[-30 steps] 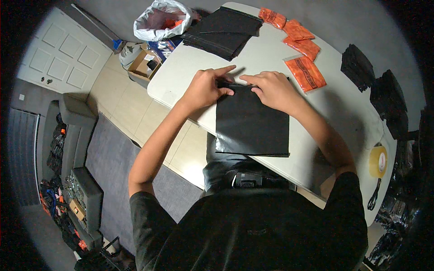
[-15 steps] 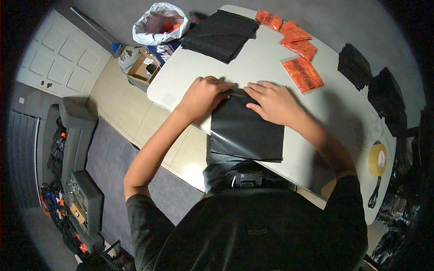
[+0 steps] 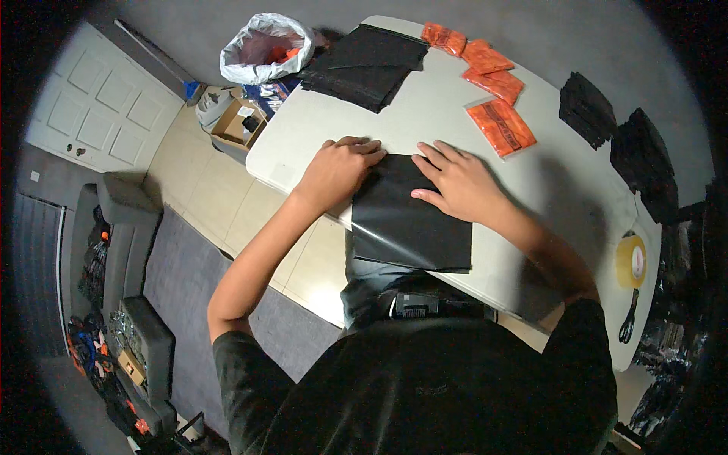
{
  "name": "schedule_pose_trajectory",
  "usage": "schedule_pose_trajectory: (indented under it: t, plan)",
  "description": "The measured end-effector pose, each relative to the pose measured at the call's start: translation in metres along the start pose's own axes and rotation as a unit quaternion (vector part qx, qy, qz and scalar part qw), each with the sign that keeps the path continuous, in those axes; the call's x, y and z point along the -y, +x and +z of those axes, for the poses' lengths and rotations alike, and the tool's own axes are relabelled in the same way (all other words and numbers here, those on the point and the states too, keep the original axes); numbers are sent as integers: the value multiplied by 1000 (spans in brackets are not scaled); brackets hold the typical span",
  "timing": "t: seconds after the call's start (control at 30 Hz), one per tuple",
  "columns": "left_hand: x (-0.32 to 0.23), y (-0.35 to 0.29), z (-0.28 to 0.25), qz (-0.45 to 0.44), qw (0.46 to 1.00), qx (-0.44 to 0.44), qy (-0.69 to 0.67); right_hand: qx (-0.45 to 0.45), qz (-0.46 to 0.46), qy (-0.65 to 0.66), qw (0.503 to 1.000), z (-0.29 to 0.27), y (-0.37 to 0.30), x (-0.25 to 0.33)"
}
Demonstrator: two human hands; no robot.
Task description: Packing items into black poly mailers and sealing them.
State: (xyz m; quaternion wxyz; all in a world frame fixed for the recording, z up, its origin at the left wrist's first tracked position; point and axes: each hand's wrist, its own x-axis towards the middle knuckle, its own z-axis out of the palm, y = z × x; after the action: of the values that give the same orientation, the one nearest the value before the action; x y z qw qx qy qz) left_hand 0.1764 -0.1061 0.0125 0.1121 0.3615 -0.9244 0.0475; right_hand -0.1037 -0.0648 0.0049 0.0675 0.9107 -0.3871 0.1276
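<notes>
A flat black plastic mailing bag (image 3: 413,235) lies at the table's near edge, its lower part reaching over that edge toward my body. At its far left corner, my left hand (image 3: 339,171) is closed, the fingers curled together on the bag's edge; the thumb is hidden. My right hand (image 3: 459,182) rests palm down on the far right part of the bag, fingers spread and thumb out to the left. Beyond it lies an orange packet in a clear sleeve (image 3: 502,127).
The white table (image 3: 299,133) also bears a stack of black bags (image 3: 364,64), more orange packets (image 3: 485,57), black stacks (image 3: 588,110), a yellow tape roll (image 3: 630,262) and black-handled scissors (image 3: 627,326). Left of the table stand a lined bin (image 3: 265,72) and a cardboard box (image 3: 231,129).
My hands have moved slightly apart along the bag's far edge. The right fingers are spread wider, and the far edge now lies flat between the hands.
</notes>
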Motion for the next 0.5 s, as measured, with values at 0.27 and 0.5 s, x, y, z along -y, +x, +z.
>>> schedule_pose_trajectory:
  t: [0.27, 0.5]
  plan:
    - [4, -17, -19, -51, 996, 67, 6, 2, 84, -58, 995, -18, -54, -14]
    - [15, -26, -14, -48, 997, 54, -23, 19, 130, -37, 991, -40, -32, -8]
